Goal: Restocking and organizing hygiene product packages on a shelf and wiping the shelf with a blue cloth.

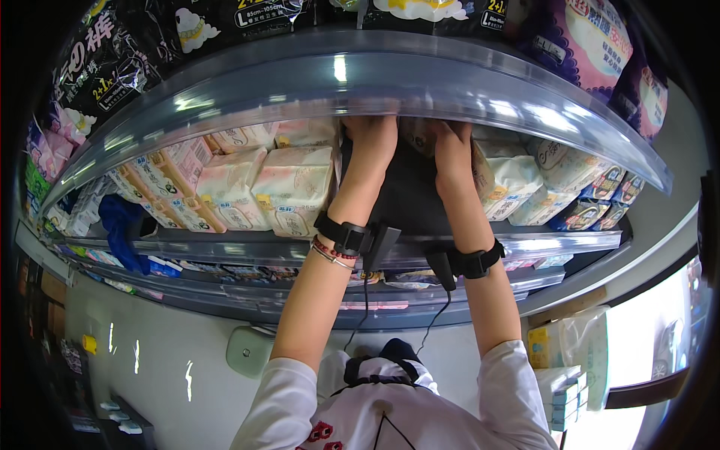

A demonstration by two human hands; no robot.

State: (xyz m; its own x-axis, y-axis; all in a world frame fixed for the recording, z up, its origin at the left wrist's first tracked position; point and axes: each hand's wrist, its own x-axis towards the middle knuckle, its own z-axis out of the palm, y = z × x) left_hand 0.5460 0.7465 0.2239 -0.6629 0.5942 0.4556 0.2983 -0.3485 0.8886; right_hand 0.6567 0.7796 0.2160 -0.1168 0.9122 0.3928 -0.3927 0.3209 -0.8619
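Both my hands reach into a shelf, under the clear plastic edge strip (337, 84) of the shelf above. My left hand (372, 134) is beside a stack of pastel sanitary pad packs (295, 191); its fingers are hidden behind the strip. My right hand (454, 140) is between a dim, partly hidden pack (419, 135) on its left and a row of pale packs (509, 183) on its right. Its fingertips are also out of sight, so any hold cannot be told. Bare dark shelf surface (413, 197) shows between my forearms.
Black packs of sanitary pants (242, 22) and purple packs (585, 45) fill the shelf above. A blue cloth (121, 230) hangs over the shelf edge at left. Dark blue packs (582, 214) stand at right. A green bin (247, 351) is on the floor.
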